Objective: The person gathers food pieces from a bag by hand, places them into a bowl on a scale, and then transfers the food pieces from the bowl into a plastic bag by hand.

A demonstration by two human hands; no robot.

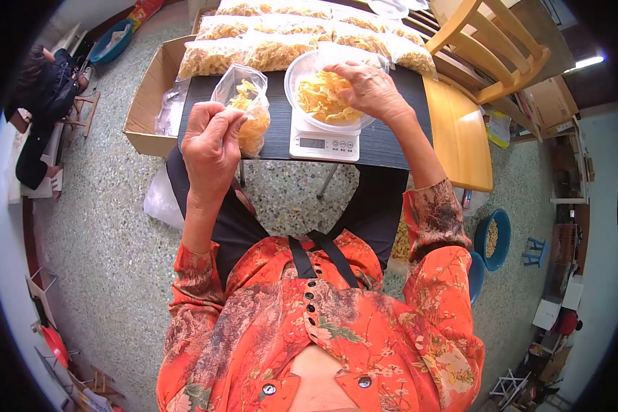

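Observation:
My left hand (pixel 216 141) pinches the rim of a clear plastic bag (pixel 253 130), which stands partly filled with pale yellow dried pieces at the dark table's front edge. To its right a clear bowl (pixel 297 81) of the same yellow pieces (pixel 321 96) rests on a white digital scale (pixel 324 145); the digits on its display are too small to read. My right hand (pixel 369 88) reaches over the bowl's right side, fingers curved down at the pieces. Whether its fingertips hold any is hidden.
Several filled bags (pixel 281 51) line the table's back. A cardboard box (pixel 154 103) stands left of the dark table (pixel 275 89). At the right are a wooden bench (pixel 460 137), a wooden chair (pixel 487 41) and a blue basin (pixel 502 240). Another person (pixel 44 103) sits far left.

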